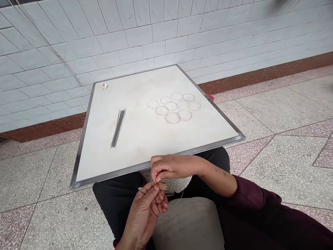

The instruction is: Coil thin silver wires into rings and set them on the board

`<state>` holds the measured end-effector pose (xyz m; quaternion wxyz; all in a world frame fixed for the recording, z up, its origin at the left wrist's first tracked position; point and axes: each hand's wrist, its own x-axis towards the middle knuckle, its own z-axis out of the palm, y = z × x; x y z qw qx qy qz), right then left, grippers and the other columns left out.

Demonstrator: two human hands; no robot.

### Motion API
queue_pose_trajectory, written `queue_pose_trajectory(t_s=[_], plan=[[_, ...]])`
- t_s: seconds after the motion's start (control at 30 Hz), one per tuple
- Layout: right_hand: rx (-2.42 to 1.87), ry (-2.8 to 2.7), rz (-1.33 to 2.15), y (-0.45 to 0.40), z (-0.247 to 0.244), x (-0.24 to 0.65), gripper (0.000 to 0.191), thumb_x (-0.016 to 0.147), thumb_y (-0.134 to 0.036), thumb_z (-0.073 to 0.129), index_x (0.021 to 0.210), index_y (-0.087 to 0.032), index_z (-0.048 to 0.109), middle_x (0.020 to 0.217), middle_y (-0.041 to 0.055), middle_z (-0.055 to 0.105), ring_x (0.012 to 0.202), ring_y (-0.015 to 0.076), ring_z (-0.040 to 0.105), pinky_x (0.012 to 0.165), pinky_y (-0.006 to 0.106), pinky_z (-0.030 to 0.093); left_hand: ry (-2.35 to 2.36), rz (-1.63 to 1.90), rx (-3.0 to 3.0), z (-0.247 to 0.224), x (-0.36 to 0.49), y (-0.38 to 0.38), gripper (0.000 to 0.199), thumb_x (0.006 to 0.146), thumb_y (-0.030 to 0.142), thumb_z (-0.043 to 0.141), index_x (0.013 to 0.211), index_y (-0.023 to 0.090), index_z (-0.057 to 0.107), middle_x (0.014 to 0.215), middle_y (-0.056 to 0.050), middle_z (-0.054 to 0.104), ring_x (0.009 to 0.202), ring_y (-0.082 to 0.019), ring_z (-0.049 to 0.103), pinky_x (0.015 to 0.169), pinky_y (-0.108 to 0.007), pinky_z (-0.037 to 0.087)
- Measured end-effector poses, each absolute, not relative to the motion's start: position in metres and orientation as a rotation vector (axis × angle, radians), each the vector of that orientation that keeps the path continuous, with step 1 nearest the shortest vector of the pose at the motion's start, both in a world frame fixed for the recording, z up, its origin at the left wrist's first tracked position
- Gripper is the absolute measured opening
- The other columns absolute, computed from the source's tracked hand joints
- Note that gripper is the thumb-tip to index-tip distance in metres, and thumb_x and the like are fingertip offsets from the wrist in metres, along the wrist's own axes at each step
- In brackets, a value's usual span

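Observation:
Above my lap, just off the table's near edge, my left hand [149,205] pinches a thin wire [182,193] between thumb and forefinger. The wire curves round in a loop to the right, below my right wrist. My right hand [166,166] reaches in from the right, its fingertips closed at the same spot on the wire. A small tan band or wrapping [163,186] shows by my left fingers; I cannot tell whether it is worn on a finger. The wire's ends are hidden by the fingertips.
On the white metal-edged table [140,149] lies a bundle of straight wires [118,128] at left. Several wire rings [172,118] overlap at right. A small white and red item [105,86] sits in the far left corner. Behind the table stands a tiled wall [145,38].

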<state>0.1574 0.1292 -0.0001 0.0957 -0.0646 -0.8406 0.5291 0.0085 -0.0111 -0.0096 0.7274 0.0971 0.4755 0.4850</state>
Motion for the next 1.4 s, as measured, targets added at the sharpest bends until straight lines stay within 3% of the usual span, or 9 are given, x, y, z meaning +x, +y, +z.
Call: queue_pose_trajectory(t_s=[0.2,0.33,0.53,0.8,1.03,1.23,1.4], plan=[[-0.239,-2.385,1.587,0.126,-0.004,0.157,0.012,0.096,-0.026,0.061,0.104,-0.02,0.067,0.098,0.003,0.055,0.092,0.0131,0.056,0.081,0.025,0.046,1.032,1.093,0.24,-0.012,0.009,-0.012,0.021,0.074,0.033,0.081,0.079,0.014,0.072,0.063,0.0,0.059,0.055,-0.012,0.057,0.052,-0.024,0.043],[-0.527,-2.226,1.584,0.116,-0.003,0.159,0.037,0.09,-0.037,0.069,0.122,-0.022,0.057,0.105,0.0038,0.054,0.083,0.0121,0.054,0.068,0.022,0.046,1.039,1.216,0.142,-0.015,0.009,-0.01,0.018,0.072,0.029,0.082,0.079,0.017,0.07,0.074,-0.002,0.065,0.069,-0.015,0.063,0.062,-0.026,0.049],[-0.528,-2.267,1.353,0.105,-0.001,0.16,0.017,0.1,-0.024,0.052,0.112,-0.02,0.063,0.103,0.0048,0.055,0.086,0.013,0.055,0.078,0.025,0.047,0.986,1.339,0.107,-0.016,0.009,-0.01,0.012,0.073,0.022,0.081,0.079,0.017,0.072,0.078,-0.002,0.067,0.077,-0.015,0.06,0.081,-0.03,0.05],[-0.391,-2.337,1.36,0.11,-0.004,0.161,0.018,0.101,-0.022,0.05,0.105,-0.021,0.067,0.105,0.0045,0.054,0.088,0.0118,0.058,0.078,0.024,0.049,0.895,1.258,0.103,-0.013,0.011,-0.015,0.007,0.073,0.018,0.078,0.075,0.015,0.072,0.079,-0.003,0.064,0.071,-0.012,0.055,0.07,-0.024,0.048],[-0.212,-2.413,1.289,0.115,-0.007,0.166,0.03,0.096,-0.004,0.044,0.107,-0.021,0.066,0.108,0.0036,0.053,0.085,0.0086,0.056,0.073,0.02,0.046,0.873,1.227,-0.046,-0.011,0.014,-0.018,0.017,0.064,0.013,0.084,0.077,0.014,0.073,0.084,-0.003,0.066,0.071,-0.01,0.058,0.066,-0.02,0.049],[-0.208,-2.356,1.316,0.117,-0.011,0.165,0.025,0.094,-0.008,0.053,0.108,-0.021,0.068,0.109,0.0037,0.053,0.085,0.0084,0.056,0.073,0.02,0.047,0.849,1.246,-0.03,-0.009,0.012,-0.019,0.012,0.067,0.011,0.081,0.075,0.014,0.072,0.081,-0.002,0.066,0.064,-0.008,0.055,0.063,-0.02,0.049],[-0.191,-2.425,1.284,0.118,-0.007,0.165,0.028,0.094,-0.007,0.049,0.106,-0.022,0.069,0.106,0.0024,0.055,0.082,0.0079,0.055,0.07,0.019,0.045,0.84,1.232,-0.073,-0.01,0.013,-0.022,0.014,0.066,0.01,0.081,0.076,0.014,0.073,0.083,-0.003,0.067,0.066,-0.009,0.057,0.063,-0.02,0.05]])
